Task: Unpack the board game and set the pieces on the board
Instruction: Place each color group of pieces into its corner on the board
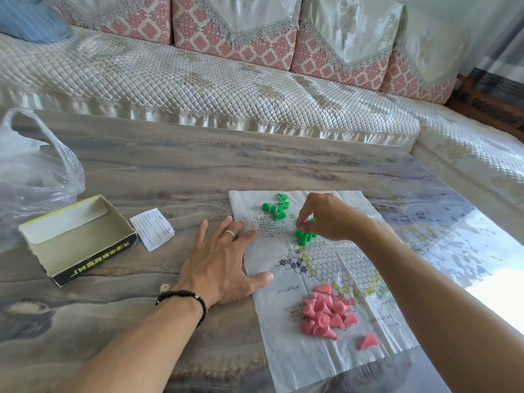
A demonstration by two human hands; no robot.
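Thin printed paper game board (317, 279) lies unfolded on the table. Left hand (224, 262) presses flat, fingers straight, on its left edge. Right hand (326, 219) pinches a green plastic cone pawn (304, 236) at mid-board. Pink cone pawns (326, 310) remain heaped near its corner, unplaced.

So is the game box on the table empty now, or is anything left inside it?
Empty. The box lies open side up, left of the paper board, and only its bare grey inner floor and walls show.
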